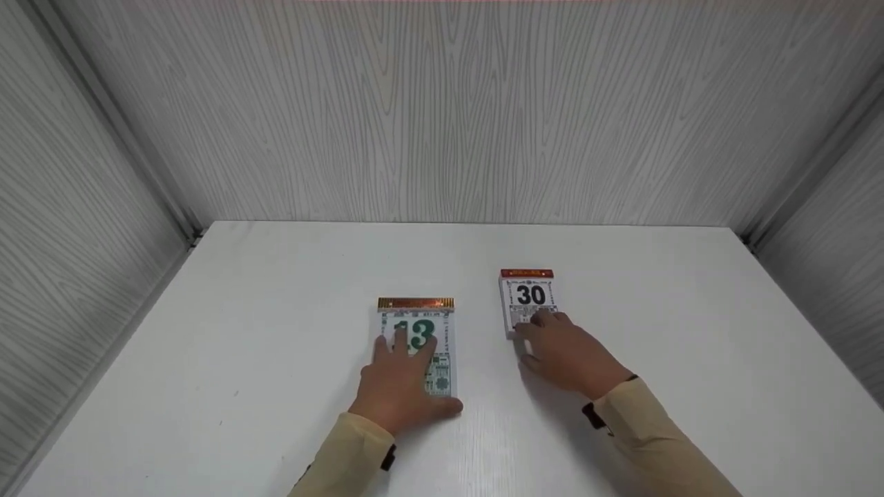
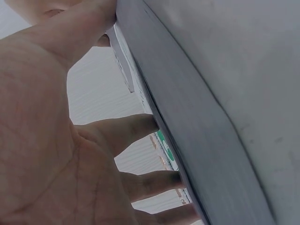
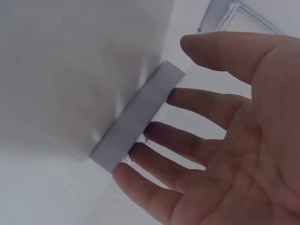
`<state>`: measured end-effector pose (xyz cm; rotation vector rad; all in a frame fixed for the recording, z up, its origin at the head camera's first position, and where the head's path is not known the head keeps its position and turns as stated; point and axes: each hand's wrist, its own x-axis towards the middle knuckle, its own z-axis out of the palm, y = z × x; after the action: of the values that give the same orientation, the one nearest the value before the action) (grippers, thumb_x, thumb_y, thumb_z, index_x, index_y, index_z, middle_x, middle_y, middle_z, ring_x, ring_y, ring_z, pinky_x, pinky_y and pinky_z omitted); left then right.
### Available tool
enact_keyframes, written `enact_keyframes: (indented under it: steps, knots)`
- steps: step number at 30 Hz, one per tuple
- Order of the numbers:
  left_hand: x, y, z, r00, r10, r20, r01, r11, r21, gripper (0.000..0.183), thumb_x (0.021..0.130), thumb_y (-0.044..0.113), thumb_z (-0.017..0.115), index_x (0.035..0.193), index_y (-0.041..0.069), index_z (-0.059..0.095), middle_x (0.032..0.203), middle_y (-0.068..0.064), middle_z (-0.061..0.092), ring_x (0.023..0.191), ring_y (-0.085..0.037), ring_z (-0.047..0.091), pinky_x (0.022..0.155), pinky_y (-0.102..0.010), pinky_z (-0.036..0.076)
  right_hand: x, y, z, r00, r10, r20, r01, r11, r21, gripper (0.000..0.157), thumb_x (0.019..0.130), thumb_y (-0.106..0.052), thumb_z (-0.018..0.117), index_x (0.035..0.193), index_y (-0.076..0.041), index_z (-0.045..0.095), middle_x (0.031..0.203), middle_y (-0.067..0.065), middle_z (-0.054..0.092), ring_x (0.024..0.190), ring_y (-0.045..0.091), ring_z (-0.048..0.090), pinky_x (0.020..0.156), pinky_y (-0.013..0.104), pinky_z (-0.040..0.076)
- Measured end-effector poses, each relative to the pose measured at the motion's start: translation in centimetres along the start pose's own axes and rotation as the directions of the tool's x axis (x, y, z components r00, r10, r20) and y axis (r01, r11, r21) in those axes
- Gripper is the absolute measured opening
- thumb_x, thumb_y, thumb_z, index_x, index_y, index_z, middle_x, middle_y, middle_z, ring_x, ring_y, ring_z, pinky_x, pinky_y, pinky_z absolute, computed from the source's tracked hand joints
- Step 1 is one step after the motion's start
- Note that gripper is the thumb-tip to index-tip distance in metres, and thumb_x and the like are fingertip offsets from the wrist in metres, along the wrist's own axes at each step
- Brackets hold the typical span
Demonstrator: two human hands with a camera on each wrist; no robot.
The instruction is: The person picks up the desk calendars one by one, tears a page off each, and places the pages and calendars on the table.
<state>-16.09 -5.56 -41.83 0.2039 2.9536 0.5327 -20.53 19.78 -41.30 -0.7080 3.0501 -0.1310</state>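
Observation:
Two thick tear-off calendar pads lie face up on a white table. The larger calendar (image 1: 424,330) shows a green 13 under a gold-and-red top strip, and its lower left is covered by my left hand (image 1: 395,386). Those fingers are spread and straight, their tips resting on the page, with the thumb by the near edge. To the right and farther back, the smaller calendar (image 1: 530,294) carries a black 30 under a red strip. My right hand (image 1: 566,353) touches its lower part with the fingertips. In the right wrist view the thumb stands apart from the pad's side edge (image 3: 138,117).
The white tabletop (image 1: 242,331) reaches a grey wood-grain back wall (image 1: 442,110). Similar panels rise at the left (image 1: 76,207) and right (image 1: 829,228). A gap of bare table separates the two calendars.

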Motion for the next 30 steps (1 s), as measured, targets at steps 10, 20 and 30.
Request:
enact_keyframes:
  steps: [10, 20, 30]
  knots:
    - [-0.1, -0.5, 0.1, 1.0, 0.02, -0.004, -0.02, 1.0, 0.01, 0.099, 0.062, 0.069, 0.072, 0.144, 0.022, 0.042, 0.151, -0.025, 0.025, 0.133, -0.05, 0.024, 0.092, -0.064, 0.04, -2.8, -0.6, -1.2, 0.997, -0.053, 0.051, 0.053, 0.999, 0.0, 0.034, 0.089, -0.03, 0.066, 0.12, -0.015, 0.065, 0.106, 0.003, 0.058, 0.092, 0.022, 0.054, 0.077, 0.038, 0.049]
    - [0.0, -0.6, 0.2, 1.0, 0.016, -0.003, -0.016, 1.0, 0.013, 0.099, 0.063, 0.069, 0.072, 0.144, 0.022, 0.042, 0.151, -0.024, 0.025, 0.134, -0.049, 0.023, 0.092, -0.065, 0.039, -4.2, -2.0, -2.6, 0.988, -0.084, 0.128, 0.076, 0.995, 0.066, 0.029, 0.086, -0.028, 0.069, 0.112, -0.014, 0.069, 0.099, -0.002, 0.06, 0.084, 0.013, 0.054, 0.073, 0.033, 0.05]
    - [0.2, -0.1, 0.1, 1.0, 0.012, -0.003, -0.012, 1.0, 0.028, 0.099, 0.062, 0.07, 0.071, 0.144, 0.022, 0.043, 0.151, -0.024, 0.026, 0.134, -0.049, 0.023, 0.093, -0.064, 0.038, -2.2, -3.0, -1.3, 1.0, 0.024, 0.003, -0.024, 0.995, 0.102, 0.07, 0.077, -0.039, 0.077, 0.135, -0.009, 0.05, 0.13, 0.011, 0.053, 0.11, 0.024, 0.056, 0.094, 0.043, 0.047]
